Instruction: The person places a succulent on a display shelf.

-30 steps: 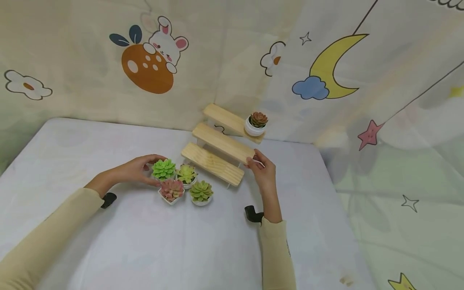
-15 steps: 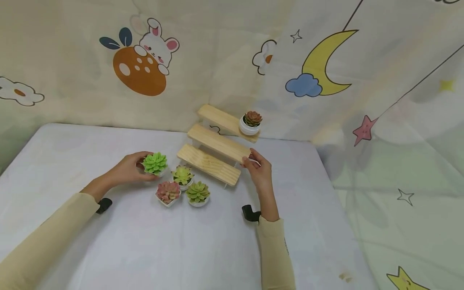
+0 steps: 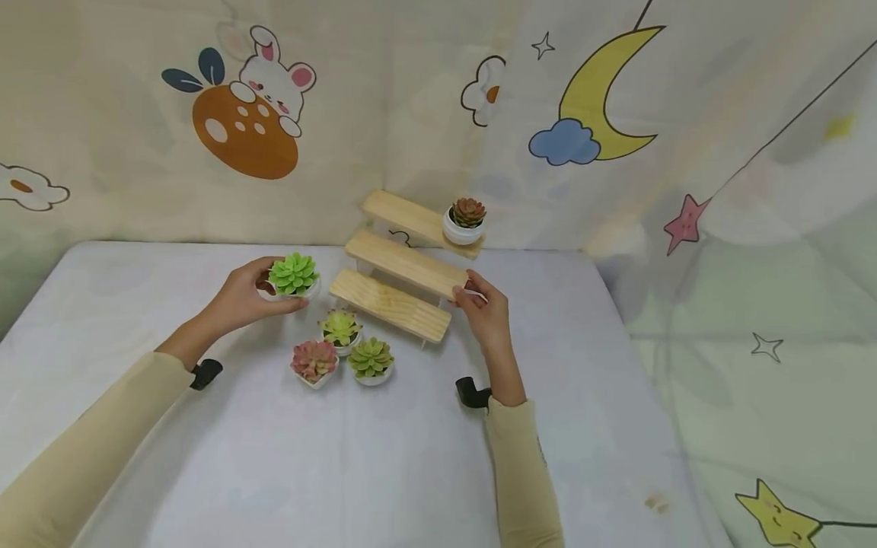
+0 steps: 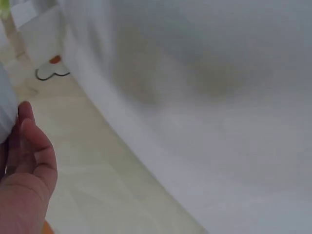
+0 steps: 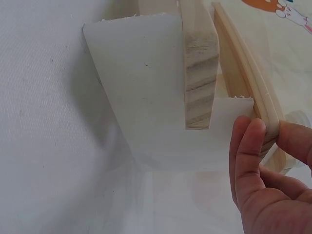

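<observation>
My left hand [image 3: 240,301] grips a bright green succulent in a white pot [image 3: 293,275], raised off the table just left of the three-step wooden stand [image 3: 400,266]. In the left wrist view only my fingers [image 4: 29,161] and a sliver of the pot show. My right hand [image 3: 483,308] pinches the right end of the stand's middle step [image 5: 265,114]. A reddish succulent in a white pot [image 3: 466,221] sits on the top step.
Three potted succulents stand on the white table [image 3: 342,457] before the stand: yellow-green [image 3: 339,329], pink [image 3: 314,362], olive green [image 3: 371,361]. A cartoon-print curtain [image 3: 617,114] hangs behind and to the right. The table's right edge lies near the stand.
My left hand has lifted the bright green succulent out of the cluster and carried it up and back, toward the stand's left end. My right hand has stayed on the middle step.
</observation>
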A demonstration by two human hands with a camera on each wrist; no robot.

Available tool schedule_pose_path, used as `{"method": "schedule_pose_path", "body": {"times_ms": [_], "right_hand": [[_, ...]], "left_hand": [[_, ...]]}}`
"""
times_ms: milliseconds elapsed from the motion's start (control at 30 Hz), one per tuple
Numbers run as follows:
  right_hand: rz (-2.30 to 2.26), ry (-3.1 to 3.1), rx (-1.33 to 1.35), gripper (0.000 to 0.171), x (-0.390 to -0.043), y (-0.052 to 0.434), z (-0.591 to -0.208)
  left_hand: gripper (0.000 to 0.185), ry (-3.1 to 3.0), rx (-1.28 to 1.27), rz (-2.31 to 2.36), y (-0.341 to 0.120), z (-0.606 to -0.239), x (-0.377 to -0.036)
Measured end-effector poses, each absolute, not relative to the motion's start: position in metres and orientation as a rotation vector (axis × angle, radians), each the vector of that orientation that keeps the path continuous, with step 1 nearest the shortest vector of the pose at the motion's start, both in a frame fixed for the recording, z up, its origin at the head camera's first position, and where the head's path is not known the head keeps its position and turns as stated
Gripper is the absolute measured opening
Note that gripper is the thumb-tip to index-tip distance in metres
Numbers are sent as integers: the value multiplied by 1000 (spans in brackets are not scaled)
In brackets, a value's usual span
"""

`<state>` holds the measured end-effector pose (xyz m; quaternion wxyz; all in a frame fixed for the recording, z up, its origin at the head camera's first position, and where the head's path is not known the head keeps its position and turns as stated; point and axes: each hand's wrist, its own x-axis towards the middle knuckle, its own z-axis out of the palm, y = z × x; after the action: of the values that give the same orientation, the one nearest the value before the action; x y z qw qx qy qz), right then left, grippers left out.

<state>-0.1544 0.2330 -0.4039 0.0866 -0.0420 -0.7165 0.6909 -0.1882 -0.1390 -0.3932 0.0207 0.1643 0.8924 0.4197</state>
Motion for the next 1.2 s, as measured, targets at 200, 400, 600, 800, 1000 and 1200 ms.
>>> {"method": "schedule_pose_path", "body": {"times_ms": [200,400,600,800,1000,1200], "right_hand": [[2021,-2161,-97,49,-160,237,-398],[2022,-2168,-107,49,-161,237,-399],[2021,-2189,-134,50,-159,238,-401],[2023,-2183,-141,50,-157,239,-403],[2043,-2195,-144,51,-155,235,-404],[2056,-2163,-134,50,-155,235,-405]], "left_hand": [[64,2838,535,1530,-109,-375,-203],[65,2844,484,1718,-74,-358,-223],[66,2803,516,1728,-40,-343,-246],[69,2743,545,1724,-9,-334,-264],[68,2715,481,1709,6,-336,-273],[63,2761,478,1650,14,-338,-276]]}}
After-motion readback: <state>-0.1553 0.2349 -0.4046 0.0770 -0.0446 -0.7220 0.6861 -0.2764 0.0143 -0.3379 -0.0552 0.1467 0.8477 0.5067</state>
